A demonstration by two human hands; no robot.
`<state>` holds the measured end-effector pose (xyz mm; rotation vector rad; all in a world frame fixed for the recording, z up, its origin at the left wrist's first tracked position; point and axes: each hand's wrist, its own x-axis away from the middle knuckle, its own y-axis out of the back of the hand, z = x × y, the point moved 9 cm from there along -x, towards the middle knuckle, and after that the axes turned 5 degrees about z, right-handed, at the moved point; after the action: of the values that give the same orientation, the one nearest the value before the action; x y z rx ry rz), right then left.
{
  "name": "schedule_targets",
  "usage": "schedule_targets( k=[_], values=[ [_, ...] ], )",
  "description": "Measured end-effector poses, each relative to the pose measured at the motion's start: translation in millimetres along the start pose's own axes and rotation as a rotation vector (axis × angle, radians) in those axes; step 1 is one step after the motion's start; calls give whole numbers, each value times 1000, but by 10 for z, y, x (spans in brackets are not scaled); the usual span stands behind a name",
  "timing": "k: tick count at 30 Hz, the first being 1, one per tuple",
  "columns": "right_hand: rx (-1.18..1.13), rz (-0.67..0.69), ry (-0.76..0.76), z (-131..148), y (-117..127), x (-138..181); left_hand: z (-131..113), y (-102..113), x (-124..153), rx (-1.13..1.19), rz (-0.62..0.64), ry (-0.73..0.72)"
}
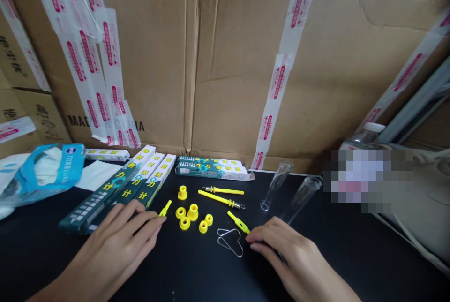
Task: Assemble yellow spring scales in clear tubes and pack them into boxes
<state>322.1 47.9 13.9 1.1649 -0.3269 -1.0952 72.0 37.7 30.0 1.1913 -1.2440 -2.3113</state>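
Right then, the left hand (117, 241) lay flat, fingers together and empty, a yellow pin (165, 208) at its fingertips. The right hand (284, 252) kept bent, empty fingers just beside a second pin (238, 222). A careless push could have rolled the yellow rings (192, 215) between them off the surface (197, 278).

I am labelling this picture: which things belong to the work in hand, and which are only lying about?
In hand: left hand, right hand, yellow pins, wire clip, yellow caps, clear tubes, green boxes.
Lying about: blue bag, bottle, cardboard wall.
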Motion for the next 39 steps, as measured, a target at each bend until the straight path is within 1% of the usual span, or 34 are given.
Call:
schedule_targets(
  k=[4,7,9,14,16,18,21,24,27,29,31,36,38,39],
  values=[
    [109,-60,11,30,111,-15,-12,-41,23,-23,24,-36],
    [141,-64,16,32,127,-25,30,-63,63,-9,21,-19],
    [117,-78,-25,-14,129,-19,53,-98,85,19,53,-10],
    [23,-160,-164,-131,190,22,99,-106,108,90,88,11],
    [-12,-135,-196,-151,180,21,111,-112,113,101,91,22],
    [-30,-83,-218,-166,139,13,106,-115,120,83,75,24],
    [-10,-13,-238,-194,59,6,81,-109,129,40,37,14],
    [12,27,-225,-212,-1,-1,64,-115,139,26,22,6],
    [21,14,-195,-196,28,-3,59,-129,154,19,24,-4],
    [24,0,-202,-183,85,4,60,-142,161,4,38,-7],
    [16,16,-208,-148,133,7,56,-149,160,-6,53,-16],
    [-51,118,-181,9,194,-17,43,-139,123,-6,64,-21],
    [-99,222,-123,114,134,-19,43,-116,114,-2,37,-13],
    [-123,296,-82,177,76,-8,44,-112,111,2,31,-8]
  ],
)
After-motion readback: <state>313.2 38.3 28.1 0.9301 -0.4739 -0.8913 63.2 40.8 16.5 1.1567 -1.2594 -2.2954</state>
